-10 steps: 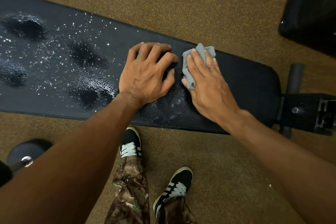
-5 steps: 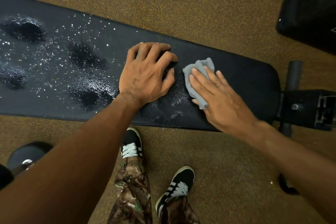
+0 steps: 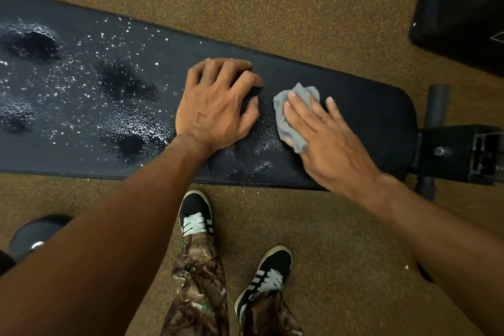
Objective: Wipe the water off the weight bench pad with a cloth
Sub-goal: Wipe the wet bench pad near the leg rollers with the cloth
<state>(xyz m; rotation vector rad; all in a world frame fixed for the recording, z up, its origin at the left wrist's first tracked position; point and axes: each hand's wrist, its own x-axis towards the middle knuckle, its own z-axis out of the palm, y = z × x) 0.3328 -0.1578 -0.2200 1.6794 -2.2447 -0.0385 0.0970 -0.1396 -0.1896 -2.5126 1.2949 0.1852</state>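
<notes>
Two hands on a wet weight bench pad, seen on my feed from above.

Speckled brown floor (image 3: 300, 8) fills my view, and the black weight bench pad (image 3: 376, 123) lies across it, its right end meeting the metal frame (image 3: 458, 153). Water (image 3: 131, 128) sits in beaded patches and scattered droplets over the pad's left half, with another beaded patch between the wrists near the front edge. The left hand (image 3: 215, 109) rests palm down mid-pad, fingers bent and a little spread, holding nothing. Just beside it, the right hand (image 3: 327, 139) lies flat with straight, spread fingers pressing a crumpled grey cloth (image 3: 280, 117) onto the pad. The cloth pokes out past the fingertips and on the thumb side.
</notes>
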